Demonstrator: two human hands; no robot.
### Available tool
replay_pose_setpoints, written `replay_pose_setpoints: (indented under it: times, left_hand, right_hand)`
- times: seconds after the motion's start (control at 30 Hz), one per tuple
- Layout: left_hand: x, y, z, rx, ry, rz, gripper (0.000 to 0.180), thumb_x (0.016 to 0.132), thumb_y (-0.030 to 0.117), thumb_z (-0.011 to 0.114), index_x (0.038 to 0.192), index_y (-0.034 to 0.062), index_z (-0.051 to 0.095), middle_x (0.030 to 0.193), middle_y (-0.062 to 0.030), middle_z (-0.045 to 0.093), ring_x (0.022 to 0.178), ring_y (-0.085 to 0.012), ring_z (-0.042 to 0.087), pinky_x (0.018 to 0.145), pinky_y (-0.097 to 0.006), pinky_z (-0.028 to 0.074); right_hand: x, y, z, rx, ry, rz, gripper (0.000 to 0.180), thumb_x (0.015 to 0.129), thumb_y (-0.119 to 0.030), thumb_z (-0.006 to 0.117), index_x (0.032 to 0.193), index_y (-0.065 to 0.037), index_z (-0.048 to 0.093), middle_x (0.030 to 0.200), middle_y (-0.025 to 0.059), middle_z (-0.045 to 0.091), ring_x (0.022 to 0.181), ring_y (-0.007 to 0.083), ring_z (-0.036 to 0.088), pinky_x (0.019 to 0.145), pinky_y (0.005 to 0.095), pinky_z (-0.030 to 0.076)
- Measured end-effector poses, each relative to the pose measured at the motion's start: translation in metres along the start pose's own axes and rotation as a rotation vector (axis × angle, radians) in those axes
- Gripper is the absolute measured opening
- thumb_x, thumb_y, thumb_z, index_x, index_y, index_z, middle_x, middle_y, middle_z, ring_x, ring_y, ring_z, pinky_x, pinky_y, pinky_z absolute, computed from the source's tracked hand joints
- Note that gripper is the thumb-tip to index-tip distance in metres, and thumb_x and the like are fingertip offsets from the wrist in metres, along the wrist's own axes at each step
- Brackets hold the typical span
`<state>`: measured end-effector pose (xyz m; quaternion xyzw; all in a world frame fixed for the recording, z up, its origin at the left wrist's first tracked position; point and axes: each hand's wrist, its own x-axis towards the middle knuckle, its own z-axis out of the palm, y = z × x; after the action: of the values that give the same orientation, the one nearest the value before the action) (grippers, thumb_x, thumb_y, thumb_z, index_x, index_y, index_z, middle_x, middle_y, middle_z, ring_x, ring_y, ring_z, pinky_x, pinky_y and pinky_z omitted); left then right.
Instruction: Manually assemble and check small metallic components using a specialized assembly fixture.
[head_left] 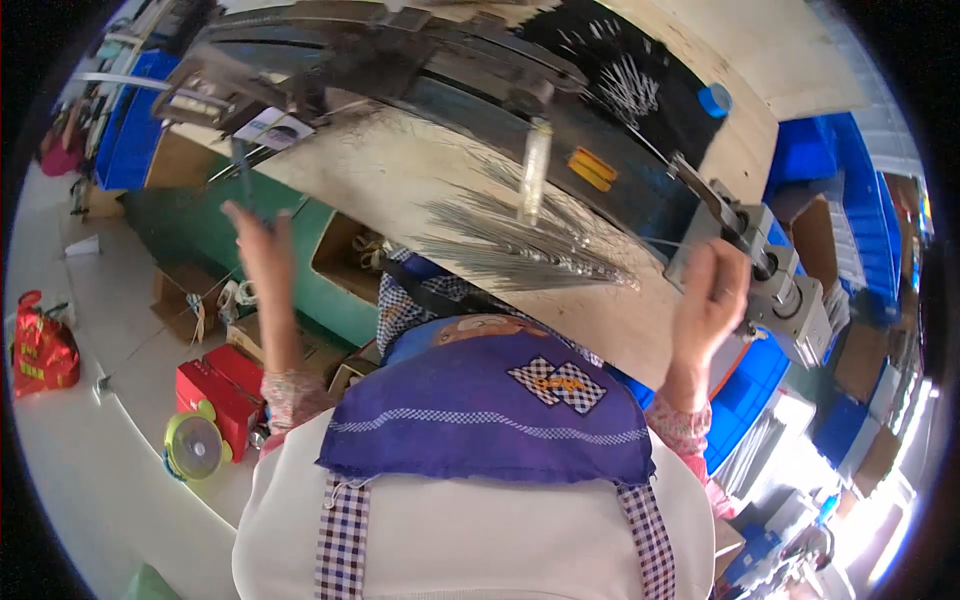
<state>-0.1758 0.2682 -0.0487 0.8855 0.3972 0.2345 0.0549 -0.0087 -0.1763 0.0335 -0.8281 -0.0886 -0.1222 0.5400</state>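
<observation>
My right hand (712,295) is at the right end of the bench, beside a grey metal machine head (785,290). Its fingers are closed in a pinch at the end of a thin metal rod (662,241). A heap of similar thin rods (530,245) lies on the wooden bench top to its left. My left hand (265,250) is raised at the bench's left end, smeared by motion. Just above it hangs a dark lever (244,170) below a blurred metal fixture (200,100); whether the fingers hold the lever is unclear.
A dark machine rail (450,90) spans the bench, with a clear upright cylinder (534,170) and a yellow piece (592,169). Short pins (630,90) lie on black cloth near a blue round lid (715,100). Blue bins (850,200) stand right; cartons, a red box (222,395) and green fan (195,445) left.
</observation>
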Motion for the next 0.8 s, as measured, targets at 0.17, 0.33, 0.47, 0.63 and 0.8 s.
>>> replay_pose_setpoints:
  times: [0.17,0.33,0.47,0.63,0.8]
  left_hand:
    - [-0.034,0.198,-0.082,-0.895,-0.474,0.739,0.082,0.086,0.022,0.066,0.148,-0.0027,0.020,0.153,-0.0219,0.023,0.143,-0.0348,0.019,0.115,-0.041,0.017]
    - [-0.050,0.234,-0.079,-1.232,-1.324,0.611,0.027,0.100,0.026,0.048,0.109,0.0010,0.047,0.109,-0.0114,0.051,0.092,-0.0193,0.052,0.084,-0.035,0.043]
    - [-0.027,0.198,-0.038,-1.293,-0.930,0.439,0.024,0.103,0.026,0.041,0.097,0.0038,0.050,0.090,-0.0047,0.048,0.075,-0.0130,0.050,0.071,-0.030,0.044]
    - [-0.061,0.250,-0.002,-1.311,-0.808,0.486,0.025,0.103,0.028,0.040,0.098,0.0058,0.049,0.086,-0.0031,0.046,0.066,-0.0117,0.046,0.059,-0.026,0.042]
    - [-0.030,0.277,-0.087,-2.039,-1.448,-0.364,0.029,0.098,0.040,0.049,0.091,0.0126,0.043,0.060,0.0040,0.031,0.048,-0.0064,0.031,0.042,-0.022,0.022]
  right_hand:
    - [0.007,-0.038,-0.013,-0.178,-0.226,-0.207,0.005,0.086,0.000,0.062,0.091,0.000,0.062,0.082,0.0091,0.065,0.069,0.0136,0.059,0.066,0.0242,0.047]
    - [0.028,-0.080,0.021,0.015,-0.366,-0.506,0.007,0.086,0.000,0.062,0.093,0.003,0.064,0.082,0.0107,0.067,0.067,0.0156,0.062,0.065,0.0256,0.049]
    - [0.056,-0.057,0.002,-0.196,-0.130,-0.212,0.014,0.088,-0.001,0.059,0.101,0.004,0.066,0.084,0.0128,0.066,0.070,0.0213,0.063,0.065,0.0271,0.049]
    - [0.079,-0.044,0.016,-0.457,-0.337,-0.509,0.021,0.084,0.004,0.059,0.104,0.000,0.065,0.097,0.0144,0.062,0.087,0.0293,0.061,0.078,0.0347,0.050]
    - [0.087,-0.037,0.030,-0.586,-0.390,-0.743,0.027,0.077,-0.001,0.062,0.104,-0.003,0.065,0.090,0.0116,0.062,0.084,0.0286,0.060,0.071,0.0378,0.051]
